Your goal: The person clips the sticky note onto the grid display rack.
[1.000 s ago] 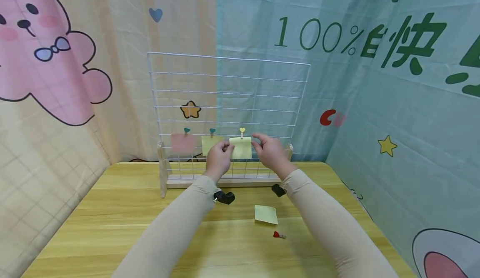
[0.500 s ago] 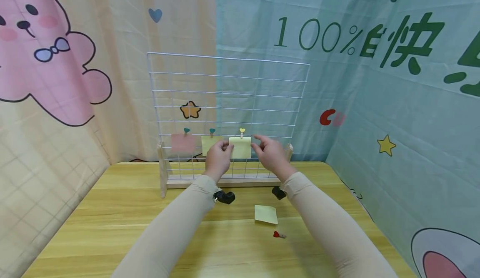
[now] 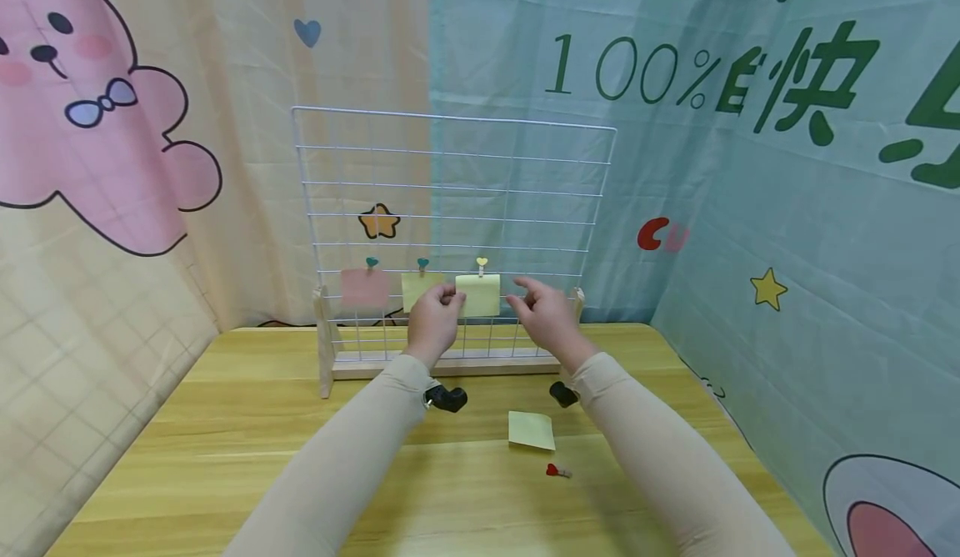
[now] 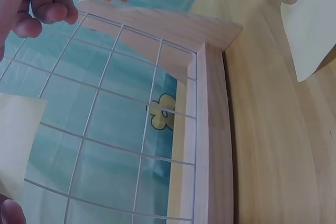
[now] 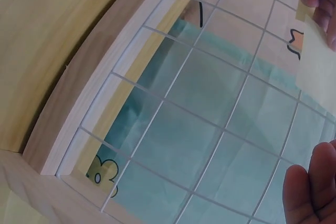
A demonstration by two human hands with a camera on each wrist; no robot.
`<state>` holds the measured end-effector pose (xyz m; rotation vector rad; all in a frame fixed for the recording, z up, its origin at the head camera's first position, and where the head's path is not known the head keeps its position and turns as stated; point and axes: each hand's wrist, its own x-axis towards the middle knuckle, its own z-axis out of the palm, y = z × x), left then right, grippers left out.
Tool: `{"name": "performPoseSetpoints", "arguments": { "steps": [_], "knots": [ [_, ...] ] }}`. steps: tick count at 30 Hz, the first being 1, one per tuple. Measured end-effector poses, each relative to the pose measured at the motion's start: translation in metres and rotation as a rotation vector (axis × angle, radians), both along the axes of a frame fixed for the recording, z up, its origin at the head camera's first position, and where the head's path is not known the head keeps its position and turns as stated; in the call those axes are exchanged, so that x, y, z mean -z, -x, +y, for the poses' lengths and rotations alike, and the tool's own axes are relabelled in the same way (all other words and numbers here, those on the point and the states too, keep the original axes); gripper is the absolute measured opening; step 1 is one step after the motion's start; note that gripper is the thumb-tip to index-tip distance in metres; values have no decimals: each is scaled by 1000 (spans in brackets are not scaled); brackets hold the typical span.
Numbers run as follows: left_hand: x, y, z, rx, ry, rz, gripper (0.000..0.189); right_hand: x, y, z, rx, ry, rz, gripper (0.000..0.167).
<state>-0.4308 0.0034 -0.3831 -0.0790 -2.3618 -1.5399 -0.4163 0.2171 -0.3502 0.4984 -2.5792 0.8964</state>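
In the head view a pale yellow sticky note (image 3: pixel 480 297) hangs on the white wire grid (image 3: pixel 450 115) under a yellow heart clip (image 3: pixel 482 263). My left hand (image 3: pixel 433 323) pinches the note's left edge, as the right wrist view also shows, with fingers at the paper (image 5: pixel 317 61). Just off the right edge, my right hand (image 3: pixel 551 319) is held with loosely bent fingers, touching nothing visible. To the left hang another yellow note (image 3: pixel 418 288) and a pink note (image 3: pixel 365 289), each under a teal heart clip (image 3: pixel 372 263).
The grid stands in a wooden base (image 3: pixel 487 367) toward the table's (image 3: pixel 187 440) far edge. Nearer lie a loose yellow note (image 3: pixel 531 430) and a red heart clip (image 3: pixel 557 470). Printed curtains (image 3: pixel 517 57) hang behind and at the right.
My right hand has drawn slightly away from the note, to the right and down. The left hand stays at the note's left edge. The head view has shifted slightly.
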Motion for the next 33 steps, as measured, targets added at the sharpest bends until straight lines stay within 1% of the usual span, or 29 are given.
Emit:
{"name": "performPoseSetpoints", "arguments": {
  "steps": [5, 8, 11, 16, 23, 28, 30, 33],
  "knots": [
    [1, -6, -2, -2, 1, 10, 40, 0, -8, 9, 6, 50, 25, 53],
    [2, -13, -5, -2, 3, 30, 43, 1, -14, 19, 6, 70, 51, 55],
    [5, -20, -10, 9, 6, 48, 43, 6, -21, 31, -6, 93, 66, 56],
    [13, -28, -23, 32, 6, 59, 47, 14, -34, 55, 0, 90, 80, 58],
    [18, -36, -38, 27, 37, 66, 54, 24, -50, 88, 73, 39, 128, 62],
    [18, -48, -46, 75, 68, 30, 53, 31, -60, 114, 110, 26, 125, 67],
    [19, -53, -48, 101, 112, 14, 52, 34, -64, 123, 113, 20, 112, 71],
    [21, -60, -51, 156, 210, -13, 54, 37, -70, 135, 104, -3, 87, 79]
  ]
}}
